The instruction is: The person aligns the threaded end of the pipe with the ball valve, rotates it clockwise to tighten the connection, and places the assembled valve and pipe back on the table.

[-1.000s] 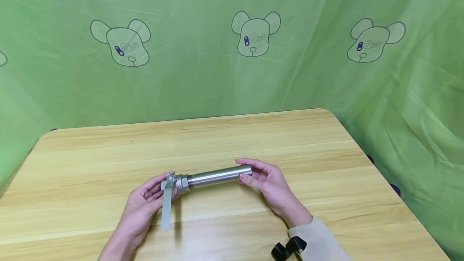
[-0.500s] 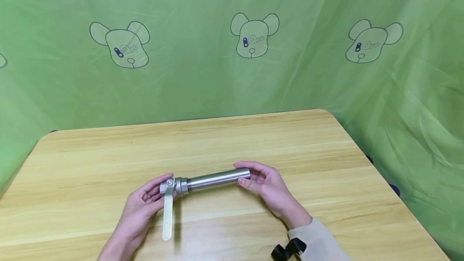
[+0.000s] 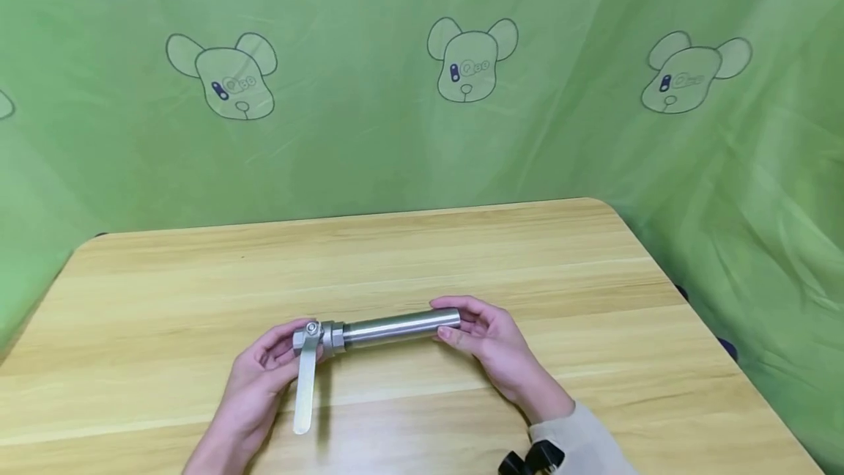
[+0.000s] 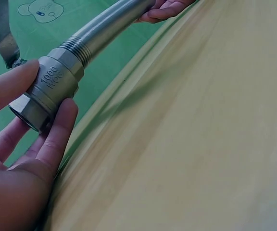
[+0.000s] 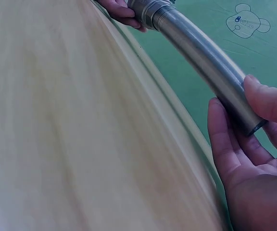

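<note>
A metal ball valve [image 4: 54, 82] with a flat lever handle [image 3: 305, 391] is joined to a straight steel pipe [image 3: 395, 327]; threads show at the joint in the left wrist view. My left hand [image 3: 253, 387] grips the valve body between thumb and fingers, and the lever points toward me. At the pipe's far right end, my right hand [image 3: 491, 350] holds it, thumb on the near side and fingers around the back. Both hands keep the assembly raised over the table, nearly level, its right end slightly farther away. Raised lettering marks the valve body in the left wrist view.
Below lies a light wood table [image 3: 369, 262] with rounded far corners. Green fabric [image 3: 356, 138] printed with bear heads hangs behind it and along the right side. A black clip-like device [image 3: 532, 458] sits at my right sleeve [image 3: 580, 442].
From one second ago, the lever's free end has dropped slightly lower in view, and the pipe's right end sits a little lower too. Both hands keep their holds; the head view shifts slightly.
</note>
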A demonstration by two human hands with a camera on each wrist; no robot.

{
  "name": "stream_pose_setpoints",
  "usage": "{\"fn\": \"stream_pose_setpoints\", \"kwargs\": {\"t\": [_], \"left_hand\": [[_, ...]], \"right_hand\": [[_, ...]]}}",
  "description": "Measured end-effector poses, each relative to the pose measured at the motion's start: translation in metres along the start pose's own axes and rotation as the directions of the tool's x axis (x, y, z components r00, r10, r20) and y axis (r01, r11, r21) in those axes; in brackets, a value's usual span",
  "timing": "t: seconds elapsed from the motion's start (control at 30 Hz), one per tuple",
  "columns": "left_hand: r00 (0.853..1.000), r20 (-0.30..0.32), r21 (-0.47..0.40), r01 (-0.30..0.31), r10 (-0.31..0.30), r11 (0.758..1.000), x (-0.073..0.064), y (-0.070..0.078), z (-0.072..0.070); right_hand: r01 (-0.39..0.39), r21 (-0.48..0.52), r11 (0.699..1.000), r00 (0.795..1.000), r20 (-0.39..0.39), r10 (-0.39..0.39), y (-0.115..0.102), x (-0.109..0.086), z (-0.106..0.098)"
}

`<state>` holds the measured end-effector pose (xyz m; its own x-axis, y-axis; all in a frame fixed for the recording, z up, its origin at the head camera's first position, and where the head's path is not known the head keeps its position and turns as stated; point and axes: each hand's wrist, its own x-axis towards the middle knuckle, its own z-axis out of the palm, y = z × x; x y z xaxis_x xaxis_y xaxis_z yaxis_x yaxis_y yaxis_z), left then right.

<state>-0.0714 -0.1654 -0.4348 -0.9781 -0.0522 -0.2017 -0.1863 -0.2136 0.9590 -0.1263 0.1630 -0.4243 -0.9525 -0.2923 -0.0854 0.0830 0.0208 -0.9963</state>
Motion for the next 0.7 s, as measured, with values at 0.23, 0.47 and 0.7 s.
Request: {"fn": "stream_pose_setpoints", "kwargs": {"t": [0.23,0.47,0.7], "left_hand": [[1.000,0.011,-0.006,0.026,-0.026,1.000,0.000,0.005,-0.002],[0.999,0.000,-0.030,0.047,-0.047,0.998,0.003,0.009,-0.003],[0.998,-0.025,-0.027,0.057,-0.057,0.998,0.001,0.007,-0.002]], "right_hand": [[0.012,0.067,0.998,1.000,-0.006,-0.012,0.000,0.001,0.005],[0.046,0.120,0.992,0.999,0.010,-0.048,0.000,0.001,0.009],[0.047,0.095,0.994,0.999,-0.013,-0.046,-0.002,0.000,0.011]]}}
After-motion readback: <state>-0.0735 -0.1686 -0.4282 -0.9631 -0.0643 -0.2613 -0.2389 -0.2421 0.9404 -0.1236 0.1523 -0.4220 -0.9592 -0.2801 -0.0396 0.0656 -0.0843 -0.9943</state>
